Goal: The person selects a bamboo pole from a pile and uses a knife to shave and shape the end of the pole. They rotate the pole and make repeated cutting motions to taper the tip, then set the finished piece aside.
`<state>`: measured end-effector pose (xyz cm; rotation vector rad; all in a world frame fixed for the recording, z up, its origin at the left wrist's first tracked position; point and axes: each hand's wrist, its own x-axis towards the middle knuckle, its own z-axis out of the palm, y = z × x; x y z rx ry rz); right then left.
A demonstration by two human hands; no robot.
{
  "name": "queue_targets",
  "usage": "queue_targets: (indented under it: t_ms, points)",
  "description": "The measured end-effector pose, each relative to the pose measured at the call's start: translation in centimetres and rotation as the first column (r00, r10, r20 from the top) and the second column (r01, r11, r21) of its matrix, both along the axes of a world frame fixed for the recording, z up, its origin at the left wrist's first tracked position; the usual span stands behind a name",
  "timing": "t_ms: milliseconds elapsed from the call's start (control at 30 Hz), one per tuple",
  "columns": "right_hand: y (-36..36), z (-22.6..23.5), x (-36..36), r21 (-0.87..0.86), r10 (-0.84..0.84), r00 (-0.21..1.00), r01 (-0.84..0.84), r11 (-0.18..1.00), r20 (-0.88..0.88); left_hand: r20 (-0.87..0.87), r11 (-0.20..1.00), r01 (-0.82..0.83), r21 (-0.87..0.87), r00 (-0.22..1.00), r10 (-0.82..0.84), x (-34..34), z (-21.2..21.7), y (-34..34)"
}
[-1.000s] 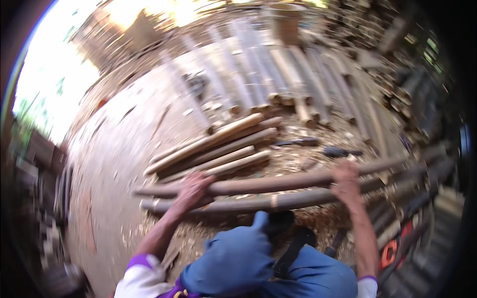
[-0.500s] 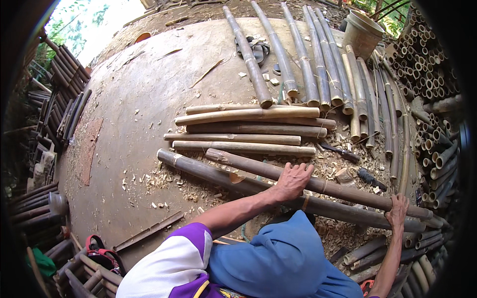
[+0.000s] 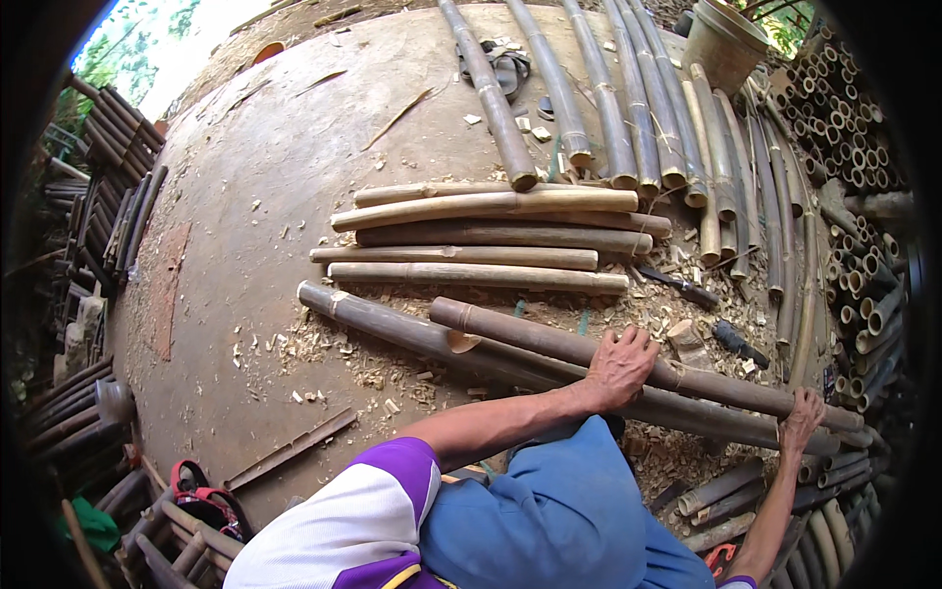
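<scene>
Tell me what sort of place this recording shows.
Probably a bamboo workshop: cut bamboo poles lie side by side, bamboo tubes are stacked at right, and pale chips litter the floor.

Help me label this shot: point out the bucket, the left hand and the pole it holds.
Bucket (image 3: 721,51), head view: on its side wall.
Left hand (image 3: 621,369), head view: on the back of the hand.
Pole (image 3: 721,387), head view: on the stretch just right of that hand.

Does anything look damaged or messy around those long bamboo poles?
Yes. A pale, scooped notch breaks the smooth side of the long dark-grey bamboo pole lying beside the held brown bamboo pole; it looks cut, perhaps deliberately. Small pale wood chips also litter the grey-brown floor.
</scene>
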<state>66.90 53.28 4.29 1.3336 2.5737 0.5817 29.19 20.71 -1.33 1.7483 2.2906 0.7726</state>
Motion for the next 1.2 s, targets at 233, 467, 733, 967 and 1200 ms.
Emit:
queue_targets:
  t_ms: [233, 467, 733, 967, 1200]
  points:
    - [-0.8, -0.1, -4.3, 0.151, 0.013, 0.996, 0.002, 0.988, -0.093, -0.063, 0.983, -0.056, -0.173, 0.997, 0.046, -0.4, 0.0, 0.6]
    - [-1.3, -2.8, -0.8, 0.257, -0.043, 0.979, 0.095, 0.962, -0.2, -0.058, 0.995, -0.023, -0.099, 0.998, 0.018, 1.0, -0.3, 1.4]
    - [-2.4, -2.1, 0.1, 0.059, -0.064, 0.962, 0.082, 0.995, -0.265, 0.347, 0.912, 0.265, -0.312, 0.926, -0.15, -2.6, 1.2, 3.5]
    - [-3.3, -3.2, -1.6, -0.06, 0.147, 0.977, -0.158, 0.986, -0.156, 0.516, 0.827, 0.486, -0.283, 0.804, -0.296, -2.5, 1.9, 5.4]
    - [-2.9, -3.2, -1.1, -0.088, 0.162, 0.905, -0.212, 0.973, -0.394, 0.304, 0.879, 0.364, -0.309, 0.913, -0.271, -1.7, 1.1, 6.0]
